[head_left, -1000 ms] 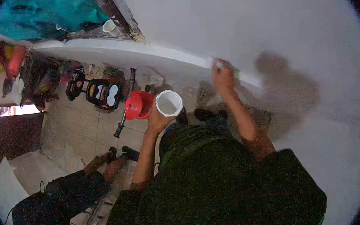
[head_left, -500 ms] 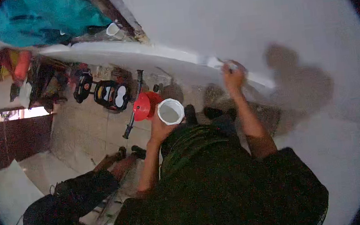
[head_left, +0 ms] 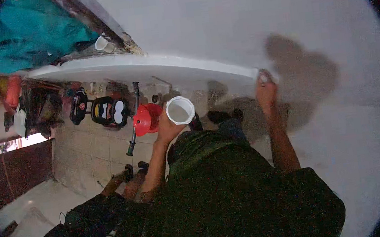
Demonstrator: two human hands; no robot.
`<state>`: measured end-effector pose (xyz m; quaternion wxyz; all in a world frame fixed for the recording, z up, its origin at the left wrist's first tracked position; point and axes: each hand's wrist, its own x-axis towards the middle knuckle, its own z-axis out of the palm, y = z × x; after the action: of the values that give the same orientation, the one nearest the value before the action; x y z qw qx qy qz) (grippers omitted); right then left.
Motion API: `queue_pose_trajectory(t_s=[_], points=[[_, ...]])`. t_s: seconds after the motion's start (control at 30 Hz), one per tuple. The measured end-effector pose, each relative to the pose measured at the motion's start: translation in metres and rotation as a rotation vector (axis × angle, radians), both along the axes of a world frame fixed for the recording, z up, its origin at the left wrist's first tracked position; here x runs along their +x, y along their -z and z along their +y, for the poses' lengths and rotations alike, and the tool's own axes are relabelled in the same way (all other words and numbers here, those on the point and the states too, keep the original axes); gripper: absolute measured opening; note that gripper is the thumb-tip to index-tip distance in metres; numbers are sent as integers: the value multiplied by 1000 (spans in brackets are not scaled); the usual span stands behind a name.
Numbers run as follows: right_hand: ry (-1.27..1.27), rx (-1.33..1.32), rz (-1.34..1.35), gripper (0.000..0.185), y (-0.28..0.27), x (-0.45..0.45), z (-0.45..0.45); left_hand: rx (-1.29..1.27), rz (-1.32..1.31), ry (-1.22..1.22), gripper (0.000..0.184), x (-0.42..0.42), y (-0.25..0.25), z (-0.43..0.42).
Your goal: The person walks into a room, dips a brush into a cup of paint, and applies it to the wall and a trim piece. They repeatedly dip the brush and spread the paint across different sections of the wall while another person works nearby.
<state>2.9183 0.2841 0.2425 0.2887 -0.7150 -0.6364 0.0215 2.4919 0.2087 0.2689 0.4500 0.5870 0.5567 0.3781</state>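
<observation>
My left hand (head_left: pixel 167 129) is wrapped round a white cup (head_left: pixel 180 110), its open mouth facing up and some pale content inside. To the right, my right hand (head_left: pixel 266 93) is closed round a small brush-like tool (head_left: pixel 264 76), whose light end touches the white ledge (head_left: pixel 189 63) along the wall. Details of the tool are blurred. A shadow falls on the wall beyond my right hand.
A red plastic piece and handlebar (head_left: pixel 147 118) of a ride-on toy (head_left: pixel 109 112) are beside the cup. Another person (head_left: pixel 85 226) is at the lower left. A second white cup (head_left: pixel 104 44) sits near teal cloth (head_left: pixel 28 33).
My right hand has moved right and slightly down along the ledge with the tool. The view has shifted, while my left hand still holds the cup.
</observation>
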Motion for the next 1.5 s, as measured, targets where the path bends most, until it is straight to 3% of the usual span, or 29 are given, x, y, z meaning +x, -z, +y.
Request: queue_pose_trajectory(t_s=[0.03,0.1,0.17,0.2,0.27,0.33,0.4,0.5,0.57,0.63,0.7,0.8,0.87,0.97,1.0,1.07,1.13,1.2,1.27,1.3,1.4,1.5], points=[[-5,-109,236,36,-23,-59,9,46,26,-33,84,-1,0,-4],[-169,-13,221,35,-2,-123,44,96,61,-87,78,-4,2,-9],[-185,-289,371,35,-21,-195,70,83,-24,-118,80,-14,11,-20],[-220,-287,379,35,-13,-221,85,92,-10,-149,80,-19,9,-25],[-273,-4,424,29,12,-267,112,14,-41,-128,83,-25,1,-34],[-350,-15,359,31,11,-281,122,-13,33,-160,85,-28,-10,-40],[-251,58,633,32,6,-284,123,8,69,-163,83,-31,-3,-43],[-172,224,675,41,43,-242,123,35,106,-133,81,-31,3,-36],[-170,48,534,37,17,-188,88,43,111,-83,80,-29,6,-27],[-72,-158,335,35,49,-111,63,67,82,-72,80,-20,-1,-17],[-2,124,246,24,37,-52,31,46,39,-27,80,-10,11,-2],[219,93,316,27,3,29,-12,62,49,25,80,1,1,11],[130,-15,-258,30,11,97,-34,-69,-36,54,79,7,-5,18],[145,52,-214,31,-9,90,-46,82,-6,86,78,8,10,23],[147,53,-217,31,-14,77,-44,84,-9,87,78,7,11,23],[132,-97,716,30,-25,16,-38,-16,7,65,78,3,7,19],[15,-85,-247,37,23,-34,-6,27,3,37,78,0,15,10],[-13,-323,254,37,-16,-122,23,76,3,3,79,-5,15,1],[-185,-23,491,38,-3,-196,48,59,81,-31,80,-10,4,-9],[-211,-92,543,35,-14,-229,58,22,-90,-47,79,-16,26,-15],[-260,-101,609,29,-9,-296,104,30,40,-62,78,-25,9,-16],[-250,-74,681,26,-9,-302,111,-66,-20,-105,75,-31,7,-28]])
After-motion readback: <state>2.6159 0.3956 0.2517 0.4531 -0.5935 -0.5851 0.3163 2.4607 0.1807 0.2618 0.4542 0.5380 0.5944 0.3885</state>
